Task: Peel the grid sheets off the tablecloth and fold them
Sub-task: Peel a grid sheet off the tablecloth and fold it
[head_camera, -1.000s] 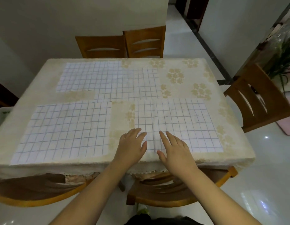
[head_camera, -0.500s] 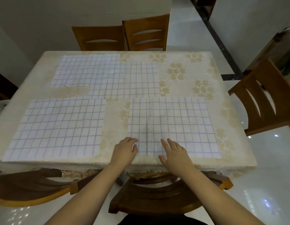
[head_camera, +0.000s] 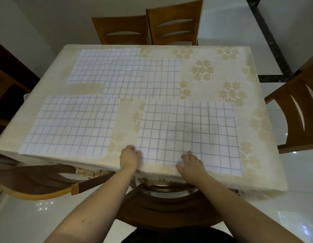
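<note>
Wooden chairs ring our table, and a pale tablecloth with a faint flower print covers it to the edges. Going from the left, we first meet a near-left grid sheet lying flat, its near edge just short of the table's front. Behind it, toward the far side, a larger patch of grid sheets spreads across the cloth; we cannot tell whether that is one piece or two overlapping.

Next comes our left hand, at the near-left corner of the near-right grid sheet. Its fingers are curled in at that corner, and they seem to be picking or pinching at the edge, though we cannot tell for sure that the corner is caught. Further right, our right hand lies with fingers spread and fairly straight on the near edge of the same sheet, pressing it down rather than holding it.

We judge these sheets to be thin, light and limp, clinging to the cloth, with soft creases already running through the right one. They will likely stretch, wrinkle or stick to themselves if pulled hard. The corner under our left hand looks like the best place to take hold: lift it low and slowly, while the right hand pins the cloth so it does not ride up with the sheet. No sheet is lifted or folded yet.
</note>
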{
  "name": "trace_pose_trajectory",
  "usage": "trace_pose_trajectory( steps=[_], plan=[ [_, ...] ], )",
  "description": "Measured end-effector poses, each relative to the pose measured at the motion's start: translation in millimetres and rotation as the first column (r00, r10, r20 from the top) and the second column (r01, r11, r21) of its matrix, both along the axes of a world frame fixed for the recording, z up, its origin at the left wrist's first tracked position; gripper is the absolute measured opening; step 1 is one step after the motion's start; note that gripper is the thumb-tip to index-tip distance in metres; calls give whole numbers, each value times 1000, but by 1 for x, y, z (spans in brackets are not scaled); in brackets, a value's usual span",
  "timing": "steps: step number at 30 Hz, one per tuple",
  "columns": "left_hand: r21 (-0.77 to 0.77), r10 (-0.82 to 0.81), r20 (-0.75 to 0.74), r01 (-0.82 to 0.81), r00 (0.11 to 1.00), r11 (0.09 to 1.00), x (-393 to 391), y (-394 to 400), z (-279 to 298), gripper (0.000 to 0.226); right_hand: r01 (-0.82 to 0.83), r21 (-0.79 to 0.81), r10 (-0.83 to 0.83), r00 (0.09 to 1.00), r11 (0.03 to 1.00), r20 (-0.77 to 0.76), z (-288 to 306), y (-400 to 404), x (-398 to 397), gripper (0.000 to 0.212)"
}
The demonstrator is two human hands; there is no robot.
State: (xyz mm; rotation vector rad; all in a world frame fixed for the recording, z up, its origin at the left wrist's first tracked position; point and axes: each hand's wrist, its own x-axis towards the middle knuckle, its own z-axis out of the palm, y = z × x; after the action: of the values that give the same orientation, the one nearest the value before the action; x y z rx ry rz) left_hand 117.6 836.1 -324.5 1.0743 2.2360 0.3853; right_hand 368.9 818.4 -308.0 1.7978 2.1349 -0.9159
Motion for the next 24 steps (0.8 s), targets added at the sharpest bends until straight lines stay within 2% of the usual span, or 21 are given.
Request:
trace_pose_trajectory(
  steps=[1,4,11,14,18,22,24],
  plan=[
    [-28,60,-22,-61,998,998,0,0,-1,27,-6,-1,6,1000,1000,-6,-1,-1,3,59],
    [-95,87,-75,-94,993,991,3,-2,-2,27,-50,7,50,999,999,2,-3,-3,10,58],
    [-198,103,9,-99,995,975,5,1,-7,28,-80,0,80,997,997,-1,-8,-2,13,57],
    [-135,158,89,-145,983,980,2,2,-1,29,-74,4,74,997,997,-2,-9,-3,9,57],
    [-16,154,178,-154,972,988,-8,0,15,8,-65,-3,65,998,998,-21,-7,-5,0,58],
    [105,162,218,-188,962,976,-26,-1,34,11,-48,-3,47,997,999,-58,-4,-10,-18,58],
    [142,157,273,-201,949,969,-34,-2,46,22,-43,-26,41,996,999,-75,-2,-11,-29,58]
  ],
)
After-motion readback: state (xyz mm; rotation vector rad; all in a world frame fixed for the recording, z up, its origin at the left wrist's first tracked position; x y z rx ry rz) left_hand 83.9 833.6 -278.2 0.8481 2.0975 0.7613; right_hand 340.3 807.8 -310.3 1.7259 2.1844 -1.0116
